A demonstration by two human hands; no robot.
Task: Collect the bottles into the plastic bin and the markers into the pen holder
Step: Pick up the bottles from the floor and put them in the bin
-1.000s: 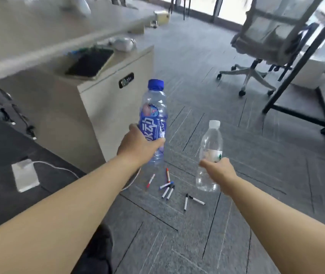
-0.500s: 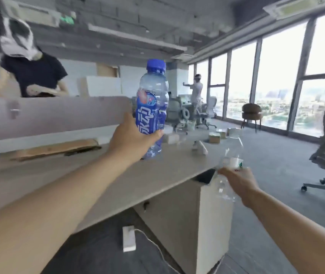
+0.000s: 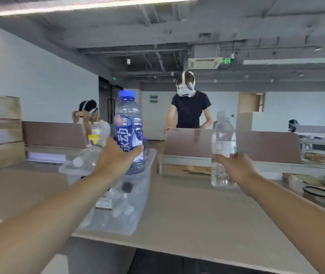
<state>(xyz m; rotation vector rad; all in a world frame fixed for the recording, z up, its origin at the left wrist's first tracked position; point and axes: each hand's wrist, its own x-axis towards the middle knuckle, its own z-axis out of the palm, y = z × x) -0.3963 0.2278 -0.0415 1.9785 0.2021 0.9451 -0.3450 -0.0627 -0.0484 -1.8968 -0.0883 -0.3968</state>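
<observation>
holding one bottle upright in each of my hands, i face the clear plastic bin [image 3: 137, 218] on the counter [image 3: 197, 214]. my left hand [image 3: 116, 161] curls its fingers round the lower half of the blue-capped drink bottle [image 3: 129, 123], which hangs above the bin's far end. my right hand [image 3: 234, 167] grips the clear water bottle [image 3: 224, 139] round its lower middle, off to the right of the bin, above bare counter. inside the bin lie clear bottles, too blurred to count. farther right of the bin sits a dark-rimmed round container [image 3: 317, 191]; what it is i cannot tell. beyond the bin, behind a partition, stands a person in a black t-shirt [image 3: 189, 111].
</observation>
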